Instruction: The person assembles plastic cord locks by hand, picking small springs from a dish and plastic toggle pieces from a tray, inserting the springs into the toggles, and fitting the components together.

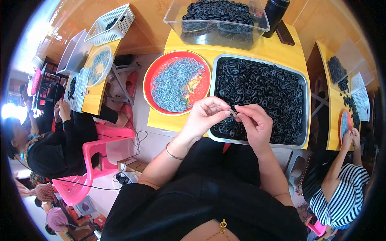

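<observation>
My left hand (207, 117) and my right hand (256, 123) meet over the near left part of a metal tray (307, 100). Both are closed in a pinch, fingertips almost touching. Between them is a small black piece (234, 111), gripped by my right fingertips. What my left thumb and forefinger pinch is too small to make out. Many loose black oval pieces (261, 92) with holes fill the tray. Left of it, a round red tray (148, 80) holds a heap of small silvery metal pieces (173, 84), thin and hook-like.
A clear plastic bin (217, 36) of black pieces stands at the table's far side, beside a black bottle (276, 16) and a phone (284, 34). Co-workers sit at yellow tables left and right. A pink chair (90, 160) and cables are at left.
</observation>
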Motion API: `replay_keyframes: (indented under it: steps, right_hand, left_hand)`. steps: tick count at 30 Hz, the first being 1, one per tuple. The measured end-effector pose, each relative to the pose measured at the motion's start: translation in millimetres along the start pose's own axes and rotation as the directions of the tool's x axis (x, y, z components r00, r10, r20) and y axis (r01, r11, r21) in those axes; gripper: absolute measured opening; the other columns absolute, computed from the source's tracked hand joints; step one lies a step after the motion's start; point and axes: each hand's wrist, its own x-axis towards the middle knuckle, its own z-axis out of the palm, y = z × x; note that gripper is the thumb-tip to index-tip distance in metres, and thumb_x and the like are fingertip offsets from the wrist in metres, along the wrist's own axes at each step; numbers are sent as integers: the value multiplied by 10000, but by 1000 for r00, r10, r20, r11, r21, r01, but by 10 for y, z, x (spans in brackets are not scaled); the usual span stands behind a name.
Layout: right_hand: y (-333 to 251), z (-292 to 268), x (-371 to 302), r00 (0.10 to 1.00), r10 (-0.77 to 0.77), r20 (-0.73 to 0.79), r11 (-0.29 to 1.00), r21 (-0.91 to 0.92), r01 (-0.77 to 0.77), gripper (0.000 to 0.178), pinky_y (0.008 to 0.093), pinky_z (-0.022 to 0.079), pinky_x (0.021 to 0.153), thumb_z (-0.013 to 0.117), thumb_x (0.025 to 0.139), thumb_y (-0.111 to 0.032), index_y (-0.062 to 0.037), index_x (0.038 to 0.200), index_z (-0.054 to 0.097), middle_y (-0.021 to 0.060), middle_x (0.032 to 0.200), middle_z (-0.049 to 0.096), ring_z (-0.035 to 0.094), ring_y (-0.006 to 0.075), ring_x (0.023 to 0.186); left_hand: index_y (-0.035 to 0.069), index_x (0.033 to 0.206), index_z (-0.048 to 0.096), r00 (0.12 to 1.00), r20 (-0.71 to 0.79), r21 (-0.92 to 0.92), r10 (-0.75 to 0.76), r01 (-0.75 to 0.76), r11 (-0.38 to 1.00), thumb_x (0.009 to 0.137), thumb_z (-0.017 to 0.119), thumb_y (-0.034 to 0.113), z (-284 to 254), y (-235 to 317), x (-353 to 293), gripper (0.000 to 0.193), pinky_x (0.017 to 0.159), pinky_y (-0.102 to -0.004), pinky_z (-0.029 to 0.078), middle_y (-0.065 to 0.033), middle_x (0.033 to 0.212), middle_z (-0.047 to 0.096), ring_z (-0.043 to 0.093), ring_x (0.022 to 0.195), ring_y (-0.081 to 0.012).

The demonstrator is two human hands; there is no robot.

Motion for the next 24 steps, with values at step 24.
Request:
replay_keyframes:
  steps: [24]
  right_hand:
    - [-48,-6,-42,989,150,-5,988,26,-150,141,212,502,601,666,736,17,-6,872,639,71,779,632,623,108,675]
  left_hand:
    - [4,873,570,998,7,61,62,-62,996,777,609,-67,44,15,-14,126,706,-198,478,-47,835,623,593,775,-79]
